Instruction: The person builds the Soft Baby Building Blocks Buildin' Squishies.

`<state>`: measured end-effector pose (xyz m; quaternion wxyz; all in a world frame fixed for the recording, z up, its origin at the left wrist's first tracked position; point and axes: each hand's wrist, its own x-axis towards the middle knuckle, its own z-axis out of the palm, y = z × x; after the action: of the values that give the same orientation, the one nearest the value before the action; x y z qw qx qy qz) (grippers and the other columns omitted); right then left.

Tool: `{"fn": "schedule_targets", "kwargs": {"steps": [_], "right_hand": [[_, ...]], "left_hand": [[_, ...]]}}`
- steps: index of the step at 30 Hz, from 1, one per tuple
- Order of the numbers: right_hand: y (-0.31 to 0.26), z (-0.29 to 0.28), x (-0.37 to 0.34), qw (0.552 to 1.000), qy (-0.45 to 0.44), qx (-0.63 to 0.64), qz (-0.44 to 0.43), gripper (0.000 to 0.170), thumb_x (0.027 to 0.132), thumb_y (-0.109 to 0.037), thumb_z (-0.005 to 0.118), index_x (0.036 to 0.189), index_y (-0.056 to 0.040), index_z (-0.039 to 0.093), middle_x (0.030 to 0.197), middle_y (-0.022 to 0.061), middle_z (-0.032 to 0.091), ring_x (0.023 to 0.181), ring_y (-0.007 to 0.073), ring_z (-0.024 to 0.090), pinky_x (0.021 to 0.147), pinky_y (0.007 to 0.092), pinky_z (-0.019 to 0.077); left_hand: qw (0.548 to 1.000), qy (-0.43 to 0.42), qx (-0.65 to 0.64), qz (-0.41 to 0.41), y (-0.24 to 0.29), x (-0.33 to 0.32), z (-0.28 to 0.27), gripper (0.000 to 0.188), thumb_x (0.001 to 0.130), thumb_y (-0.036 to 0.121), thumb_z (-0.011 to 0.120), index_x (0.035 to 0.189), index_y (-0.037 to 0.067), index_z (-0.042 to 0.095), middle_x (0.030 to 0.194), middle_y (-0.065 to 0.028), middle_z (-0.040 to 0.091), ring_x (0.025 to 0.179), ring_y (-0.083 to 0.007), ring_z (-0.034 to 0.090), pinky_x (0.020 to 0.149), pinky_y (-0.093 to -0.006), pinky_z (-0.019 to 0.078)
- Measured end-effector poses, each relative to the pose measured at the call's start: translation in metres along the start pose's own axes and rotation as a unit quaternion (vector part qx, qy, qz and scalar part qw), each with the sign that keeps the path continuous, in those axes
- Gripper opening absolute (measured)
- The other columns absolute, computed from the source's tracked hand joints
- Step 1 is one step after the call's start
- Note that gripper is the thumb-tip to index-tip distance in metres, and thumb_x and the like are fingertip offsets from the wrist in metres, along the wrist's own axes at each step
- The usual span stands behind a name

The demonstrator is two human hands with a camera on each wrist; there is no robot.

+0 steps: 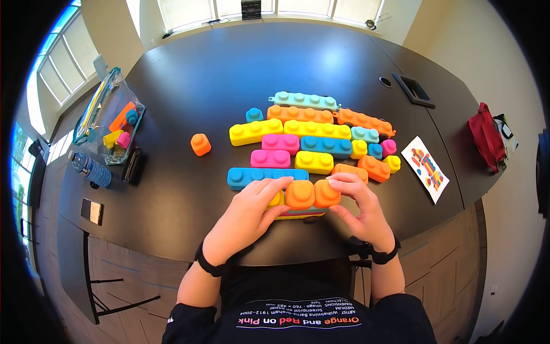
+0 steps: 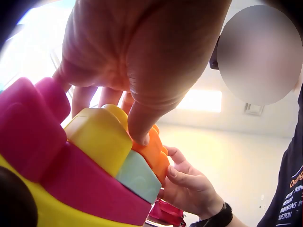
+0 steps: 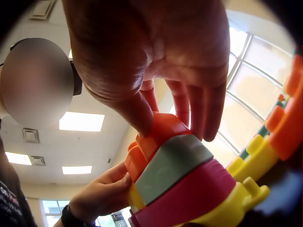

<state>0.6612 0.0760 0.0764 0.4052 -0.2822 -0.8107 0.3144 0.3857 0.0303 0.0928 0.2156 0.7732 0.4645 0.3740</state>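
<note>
Two small orange blocks [image 1: 300, 195] sit side by side on top of a stack near the table's front edge. My left hand [image 1: 245, 211] pinches the left orange block between thumb and fingers. On its other side, my right hand [image 1: 363, 207] grips the right orange block [image 3: 163, 130]. Below them in the stack are a mint block [image 3: 175, 163], a yellow block [image 2: 100, 135], a long magenta block [image 3: 191, 194] and a yellow wheeled base [image 3: 222, 210]. At the stack's other end stands a raised magenta block [image 2: 31, 125].
Rows of coloured blocks lie just beyond my hands, including a long blue block [image 1: 266, 179]. A lone orange block [image 1: 200, 144] is off to the left. A clear bag [image 1: 114, 123] and water bottle [image 1: 90, 169] stand further left; a picture card [image 1: 425, 170] lies right.
</note>
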Motion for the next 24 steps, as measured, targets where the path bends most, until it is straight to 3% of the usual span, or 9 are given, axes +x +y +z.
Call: {"fn": "schedule_targets", "kwargs": {"steps": [17, 22, 24], "right_hand": [[0.006, 0.002, -0.007, 1.0, -0.004, 0.023, 0.012, 0.048, 0.095, 0.0, 0.075, 0.14, -0.0053, 0.057, 0.139, 0.0196, 0.063, 0.126, 0.0346, 0.066, 0.105, 0.04, 0.0558], [0.004, -0.004, -0.005, 1.0, -0.012, 0.008, 0.015, 0.049, 0.095, -0.002, 0.076, 0.14, -0.0061, 0.057, 0.139, 0.0178, 0.064, 0.126, 0.0337, 0.066, 0.104, 0.0401, 0.0559], [0.001, -0.008, -0.002, 0.999, -0.025, -0.006, 0.024, 0.051, 0.094, -0.004, 0.078, 0.14, -0.0065, 0.058, 0.137, 0.016, 0.066, 0.125, 0.0323, 0.066, 0.103, 0.0401, 0.056]], "left_hand": [[1.0, -0.004, 0.005, -0.004, -0.003, 0.0, 0.006, 0.049, 0.093, 0.006, 0.076, 0.14, 0.006, 0.059, 0.119, -0.0176, 0.069, 0.107, -0.0396, 0.067, 0.091, -0.0434, 0.055], [0.999, 0.0, -0.026, 0.018, -0.007, -0.002, -0.009, 0.057, 0.09, 0.004, 0.078, 0.143, 0.005, 0.058, 0.13, -0.0186, 0.068, 0.122, -0.0389, 0.064, 0.104, -0.0424, 0.0511], [0.999, 0.029, -0.007, -0.024, -0.018, -0.007, -0.031, 0.059, 0.089, 0.004, 0.078, 0.144, 0.004, 0.057, 0.136, -0.0182, 0.066, 0.129, -0.0358, 0.062, 0.111, -0.0415, 0.0479]]}}
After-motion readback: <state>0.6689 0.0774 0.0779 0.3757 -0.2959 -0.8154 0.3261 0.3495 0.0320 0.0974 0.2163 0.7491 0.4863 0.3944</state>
